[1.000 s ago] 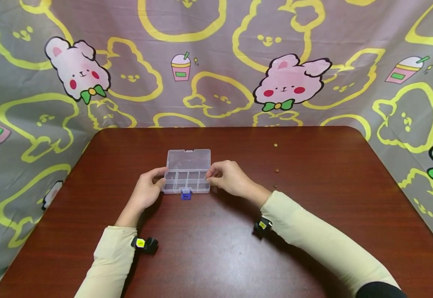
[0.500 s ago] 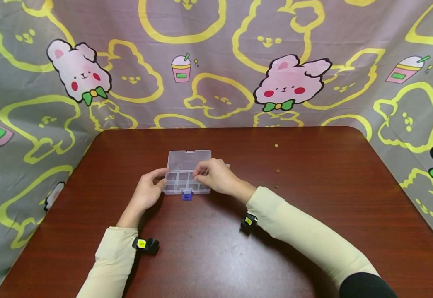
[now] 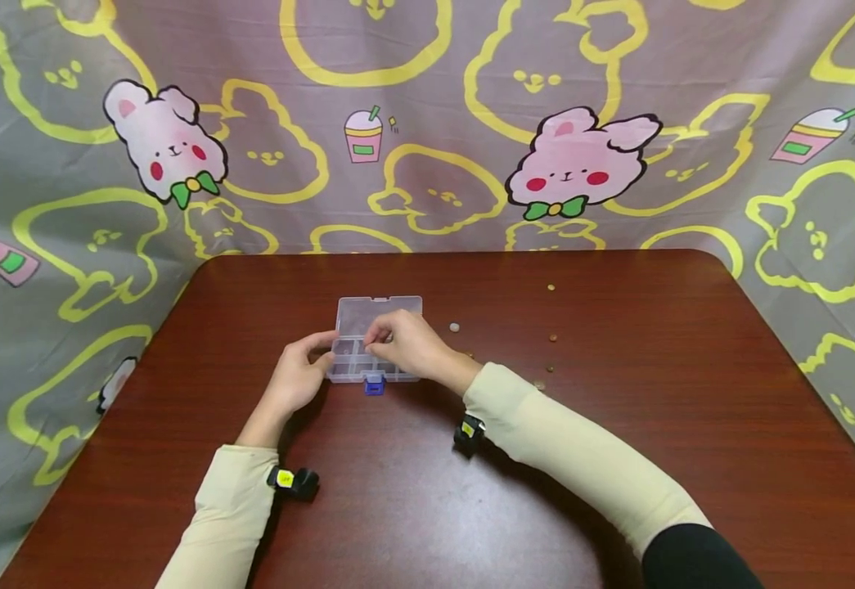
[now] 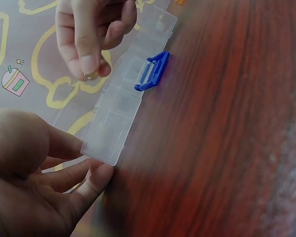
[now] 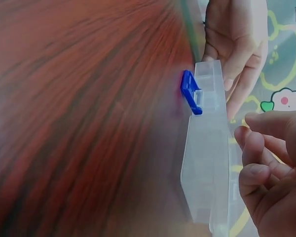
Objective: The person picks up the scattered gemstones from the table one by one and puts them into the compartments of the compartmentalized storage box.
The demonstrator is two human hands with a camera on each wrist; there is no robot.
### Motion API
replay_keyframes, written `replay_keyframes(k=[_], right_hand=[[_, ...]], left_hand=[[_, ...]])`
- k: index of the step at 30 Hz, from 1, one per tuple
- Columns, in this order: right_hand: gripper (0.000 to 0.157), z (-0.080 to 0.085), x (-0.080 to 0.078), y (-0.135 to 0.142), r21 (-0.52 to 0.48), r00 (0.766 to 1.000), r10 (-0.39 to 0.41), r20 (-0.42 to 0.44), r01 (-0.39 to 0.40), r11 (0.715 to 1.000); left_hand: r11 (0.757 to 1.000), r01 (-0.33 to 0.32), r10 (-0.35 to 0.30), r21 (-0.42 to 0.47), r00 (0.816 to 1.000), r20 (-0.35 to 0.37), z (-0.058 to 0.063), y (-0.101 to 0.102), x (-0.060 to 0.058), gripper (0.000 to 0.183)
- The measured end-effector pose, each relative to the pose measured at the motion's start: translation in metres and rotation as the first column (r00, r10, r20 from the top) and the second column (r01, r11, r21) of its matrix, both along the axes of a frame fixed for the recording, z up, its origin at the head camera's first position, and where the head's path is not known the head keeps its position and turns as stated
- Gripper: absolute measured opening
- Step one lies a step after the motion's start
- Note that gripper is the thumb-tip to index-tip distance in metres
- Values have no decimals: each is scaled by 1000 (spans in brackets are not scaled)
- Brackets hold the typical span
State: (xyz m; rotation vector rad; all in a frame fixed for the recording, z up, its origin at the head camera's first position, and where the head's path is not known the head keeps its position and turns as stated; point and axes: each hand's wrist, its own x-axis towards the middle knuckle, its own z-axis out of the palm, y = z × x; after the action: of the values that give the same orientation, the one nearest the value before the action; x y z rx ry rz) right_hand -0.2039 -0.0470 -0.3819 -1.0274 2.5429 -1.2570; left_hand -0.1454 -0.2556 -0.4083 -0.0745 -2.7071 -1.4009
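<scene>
A clear plastic compartment box (image 3: 346,377) stands on the table with its lid (image 3: 361,315) raised at the back and its blue latch (image 3: 374,387) hanging down in front. My left hand (image 3: 297,376) holds the box's left end, thumb at the front corner and fingers behind, as the left wrist view shows. Over the left-middle compartments, my right hand (image 3: 405,343) pinches a small brownish piece (image 4: 91,76) between thumb and forefinger. That piece is hidden in the right wrist view. The right hand covers part of the box in the head view.
Right of the box, small pieces are scattered on the brown table (image 3: 618,409): a whitish one (image 3: 454,327), a yellowish one (image 3: 551,287), a brown one (image 3: 553,338) and others near the right sleeve. A patterned curtain (image 3: 442,123) hangs behind the table.
My right hand has moved left from the box's right end to over its left-middle compartments, bringing the whitish piece on the table into view. The left hand has stayed at the box's left end.
</scene>
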Motion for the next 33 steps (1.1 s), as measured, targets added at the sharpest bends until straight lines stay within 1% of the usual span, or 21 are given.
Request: replay_keyframes(k=[2,10,18,24,33], right_hand=[[4,1,-1,-4,-2,1000,-1,7,1,1000],[3,5,-6,-18,27,1000,-9,-14,10,1000],[3,7,-10,-27,56,1000,-7,1,7,998],[4,6,-12,-32,79,1000,-4,4,4,997],[4,4,-13,-40,87,1000,1,3,-1,996]], left_hand=[[1000,2,-2,-2,1000,-2,0,0,0,35],[1000,6,-6,-16,1000,-1,1,0,-2,36],[1000,4,-4,-23,1000,-4,1,0,-2,35],[1000,-1,1,-19,1000,1,2,0,-1,35],[1000,9,-9,-15,1000,-10,1,-1,-1,35]])
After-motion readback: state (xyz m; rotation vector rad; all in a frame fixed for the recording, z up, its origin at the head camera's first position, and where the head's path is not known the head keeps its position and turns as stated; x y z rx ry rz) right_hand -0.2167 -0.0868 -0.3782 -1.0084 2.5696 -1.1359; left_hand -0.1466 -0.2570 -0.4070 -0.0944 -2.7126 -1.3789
